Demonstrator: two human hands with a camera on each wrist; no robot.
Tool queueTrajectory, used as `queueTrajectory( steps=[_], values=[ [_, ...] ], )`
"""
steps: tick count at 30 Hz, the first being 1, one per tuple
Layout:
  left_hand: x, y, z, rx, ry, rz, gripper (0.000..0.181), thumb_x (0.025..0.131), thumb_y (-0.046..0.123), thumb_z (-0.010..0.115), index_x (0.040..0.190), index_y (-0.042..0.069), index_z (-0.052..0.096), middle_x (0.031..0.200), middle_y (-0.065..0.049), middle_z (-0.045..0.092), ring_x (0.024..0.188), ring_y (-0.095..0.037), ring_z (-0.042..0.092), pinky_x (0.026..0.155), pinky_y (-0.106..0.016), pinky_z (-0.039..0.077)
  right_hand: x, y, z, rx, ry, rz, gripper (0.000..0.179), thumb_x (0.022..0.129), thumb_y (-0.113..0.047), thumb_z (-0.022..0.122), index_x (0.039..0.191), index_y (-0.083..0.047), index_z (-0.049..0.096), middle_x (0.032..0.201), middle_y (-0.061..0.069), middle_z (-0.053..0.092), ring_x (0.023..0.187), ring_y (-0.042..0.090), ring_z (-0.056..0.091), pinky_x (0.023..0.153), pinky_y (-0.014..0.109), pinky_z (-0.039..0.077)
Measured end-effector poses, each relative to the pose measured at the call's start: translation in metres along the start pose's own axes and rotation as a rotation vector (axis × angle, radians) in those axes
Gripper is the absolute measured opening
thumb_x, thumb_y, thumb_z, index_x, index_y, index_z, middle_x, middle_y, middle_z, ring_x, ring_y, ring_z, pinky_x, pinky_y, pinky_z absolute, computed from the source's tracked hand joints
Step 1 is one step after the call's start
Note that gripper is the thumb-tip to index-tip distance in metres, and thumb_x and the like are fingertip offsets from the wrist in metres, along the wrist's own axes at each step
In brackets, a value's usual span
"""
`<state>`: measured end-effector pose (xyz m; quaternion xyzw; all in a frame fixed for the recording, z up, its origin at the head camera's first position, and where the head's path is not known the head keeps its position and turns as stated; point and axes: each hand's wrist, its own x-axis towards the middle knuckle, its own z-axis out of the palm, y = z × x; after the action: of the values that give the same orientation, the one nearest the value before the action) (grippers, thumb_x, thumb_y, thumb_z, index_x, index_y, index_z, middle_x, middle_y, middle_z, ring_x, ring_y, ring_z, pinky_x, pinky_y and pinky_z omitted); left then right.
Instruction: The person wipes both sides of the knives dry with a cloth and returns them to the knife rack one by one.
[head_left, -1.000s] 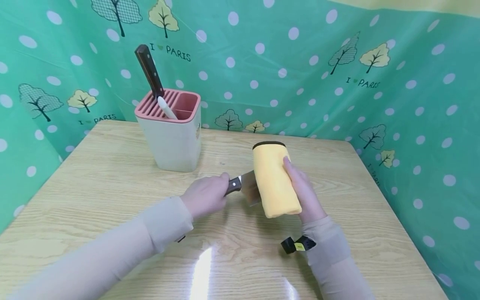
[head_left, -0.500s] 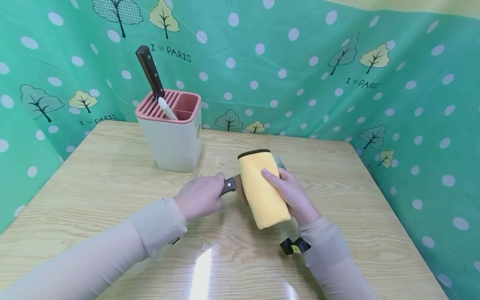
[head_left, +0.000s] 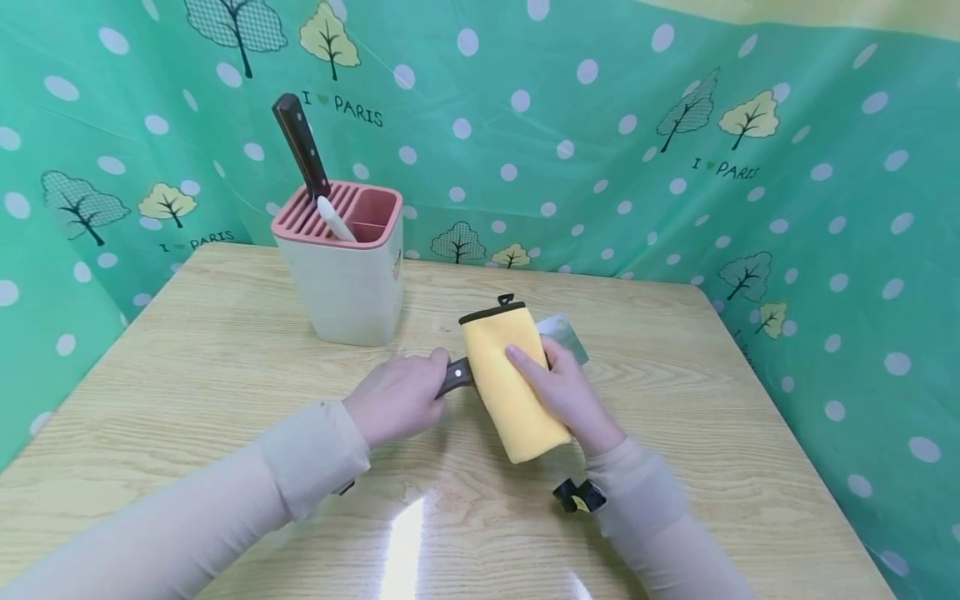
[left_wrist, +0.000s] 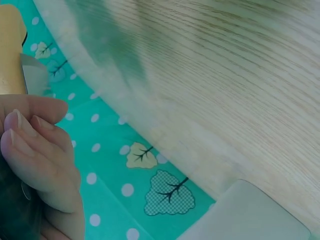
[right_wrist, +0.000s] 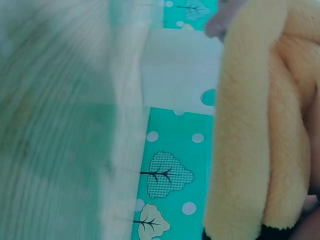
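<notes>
My left hand [head_left: 397, 396] grips the dark riveted handle of a cleaver [head_left: 564, 337], held above the table. A folded yellow towel [head_left: 513, 383] with a dark brown hem and small loop lies over the blade, held by my right hand [head_left: 566, 387] with the thumb on top. The blade's far end, with a hole near its corner, sticks out past the towel. In the left wrist view, curled fingers of my left hand [left_wrist: 40, 155] show below the towel [left_wrist: 11, 55]. The right wrist view has the plush folds of the towel [right_wrist: 245, 125] beside the bare blade [right_wrist: 175, 70].
A white knife block [head_left: 348, 292] with a pink slotted top stands at the back left. It holds a dark-handled knife [head_left: 302, 142] and a white-handled utensil [head_left: 335, 218]. A green dotted curtain [head_left: 480, 133] hangs behind the wooden table [head_left: 225, 350].
My right hand and the towel have moved left along the blade toward the handle, so the blade's far end now shows. My left hand has shifted slightly left, still gripping the cleaver.
</notes>
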<state>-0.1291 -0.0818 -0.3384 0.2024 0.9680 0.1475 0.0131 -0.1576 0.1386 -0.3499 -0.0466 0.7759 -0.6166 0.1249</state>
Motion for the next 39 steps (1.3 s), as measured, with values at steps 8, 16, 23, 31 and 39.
queueTrajectory(
  steps=[8,16,23,31,39],
  values=[
    [-0.003,0.002,0.002,0.017,0.053,0.01,0.018,0.083,0.009,0.067,0.088,0.008,0.05,0.062,0.0,0.051,0.052,-0.017,0.048,0.045,-0.028,0.036,-0.002,0.004,0.011,-0.133,0.118,-0.07,0.045,0.089,-0.048,0.07,0.112,-0.011,0.06,0.082,0.013,0.068,0.059,0.022,0.067,0.054,0.04,0.056],
    [-0.006,0.002,0.004,0.029,0.077,-0.008,0.019,0.083,0.009,0.068,0.089,0.007,0.05,0.062,-0.001,0.051,0.052,-0.018,0.048,0.045,-0.029,0.036,-0.002,0.006,0.015,-0.273,0.153,-0.18,0.045,0.088,-0.056,0.067,0.106,-0.015,0.062,0.075,0.009,0.067,0.055,0.021,0.064,0.052,0.038,0.053],
    [-0.007,0.001,0.007,0.037,0.107,-0.001,0.018,0.084,0.01,0.067,0.089,0.007,0.05,0.061,0.0,0.05,0.051,-0.017,0.046,0.044,-0.029,0.034,-0.002,0.008,0.015,-0.357,0.183,-0.233,0.043,0.089,-0.056,0.065,0.101,-0.015,0.062,0.07,0.006,0.065,0.053,0.018,0.061,0.05,0.035,0.051],
    [-0.008,-0.002,0.013,0.039,0.147,0.01,0.019,0.083,0.012,0.069,0.091,0.008,0.051,0.058,0.004,0.047,0.049,-0.014,0.043,0.043,-0.027,0.031,-0.003,0.007,0.013,-0.48,0.239,-0.288,0.041,0.091,-0.054,0.064,0.096,-0.013,0.062,0.069,0.004,0.062,0.053,0.015,0.058,0.051,0.032,0.049],
    [-0.01,-0.003,0.014,0.037,0.146,0.008,0.018,0.083,0.012,0.068,0.092,0.008,0.053,0.058,0.004,0.047,0.048,-0.013,0.043,0.043,-0.026,0.031,-0.003,0.006,0.011,-0.525,0.259,-0.293,0.041,0.091,-0.055,0.063,0.094,-0.014,0.061,0.069,0.003,0.062,0.053,0.014,0.057,0.052,0.031,0.048]
  ],
)
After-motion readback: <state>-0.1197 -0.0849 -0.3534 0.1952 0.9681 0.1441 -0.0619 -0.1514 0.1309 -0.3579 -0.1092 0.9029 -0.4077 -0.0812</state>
